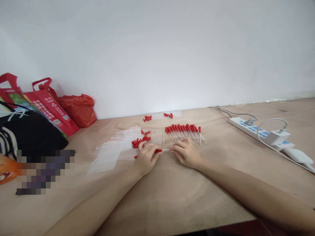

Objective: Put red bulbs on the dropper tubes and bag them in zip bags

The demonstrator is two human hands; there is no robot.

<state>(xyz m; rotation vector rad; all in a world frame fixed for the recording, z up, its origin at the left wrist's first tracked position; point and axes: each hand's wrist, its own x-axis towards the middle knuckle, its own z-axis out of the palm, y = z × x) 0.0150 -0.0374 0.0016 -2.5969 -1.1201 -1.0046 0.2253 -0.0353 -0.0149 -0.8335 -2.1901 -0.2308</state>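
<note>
Between my hands lies a dropper, its red rubber bulb [158, 151] on a thin clear tube [165, 150]. My left hand [147, 159] pinches the bulb end. The tube's other end is closed in the fingers of my right hand [186, 153], which hide its tip. Just beyond my right hand, a row of droppers with red bulbs [183, 128] lies side by side, tubes toward me. Past my left hand are loose red rubber bulbs [140, 142] and a row of bare clear tubes [155, 138].
Clear zip bags [105, 157] are spread left of my left hand. More red bulbs [147, 118] lie near the wall. A white power strip [258, 131] with plugs and cables is at right. Red bags [51, 109] and a black bag [34, 134] crowd the left.
</note>
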